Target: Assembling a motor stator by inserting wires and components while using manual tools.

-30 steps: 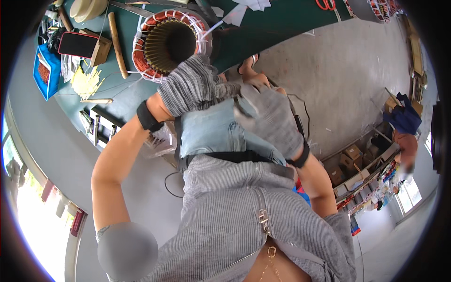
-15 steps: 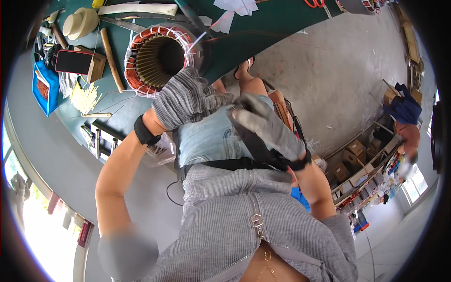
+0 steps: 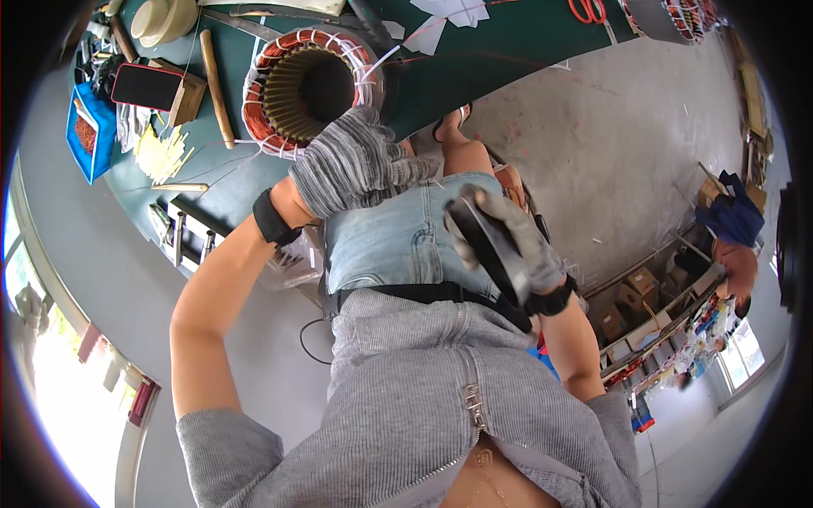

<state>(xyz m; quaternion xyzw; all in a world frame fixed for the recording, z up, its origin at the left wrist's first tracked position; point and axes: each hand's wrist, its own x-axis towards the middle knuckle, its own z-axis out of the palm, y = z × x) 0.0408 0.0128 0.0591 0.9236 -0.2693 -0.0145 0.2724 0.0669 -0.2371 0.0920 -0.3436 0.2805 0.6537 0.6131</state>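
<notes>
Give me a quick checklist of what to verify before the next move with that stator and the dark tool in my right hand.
1. Left hand in its grey glove resting at the stator's near rim: ok.
2. Stator lying on the green bench, bore facing the camera: ok.
3. Right hand gripping the dark flat tool: ok.
4. Tool at the stator: not ok, held over the lap.
5. White ties on the copper winding tight: cannot tell.
6. Wooden stick clear of the stator: ok.
</notes>
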